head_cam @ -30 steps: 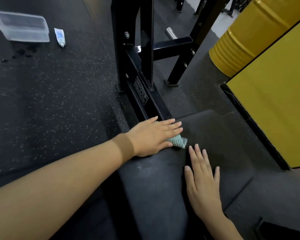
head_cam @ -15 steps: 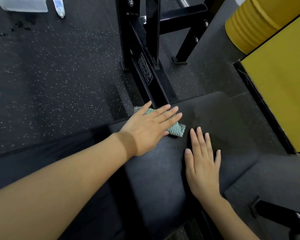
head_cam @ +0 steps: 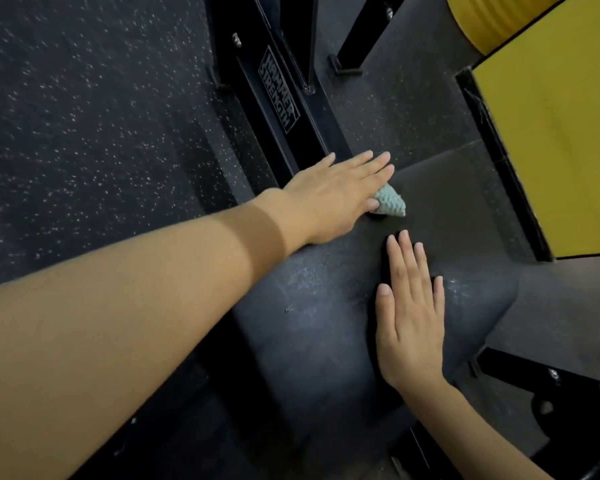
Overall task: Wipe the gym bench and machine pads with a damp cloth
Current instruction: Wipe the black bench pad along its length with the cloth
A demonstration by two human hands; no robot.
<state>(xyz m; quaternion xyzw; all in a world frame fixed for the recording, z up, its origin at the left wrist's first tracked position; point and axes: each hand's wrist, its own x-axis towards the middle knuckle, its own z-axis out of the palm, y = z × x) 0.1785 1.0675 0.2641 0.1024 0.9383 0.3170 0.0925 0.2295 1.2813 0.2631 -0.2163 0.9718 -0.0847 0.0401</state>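
The pale green cloth (head_cam: 390,202) lies on the black bench (head_cam: 326,323) pad, mostly under the left hand (head_cam: 336,195); only one corner shows past the fingertips. The left hand is flat, fingers extended and together, pressing the cloth down rather than gripping it. The right hand (head_cam: 409,313) lies just beside and nearer the body, palm down and spread, holding nothing. Judgement: wiping of the pad's far end is in progress. The next move calls for sustained downward pressure while sweeping across unwiped surface. Beyond the left hand runs the black machine frame (head_cam: 278,95), with speckled floor (head_cam: 84,116) alongside.
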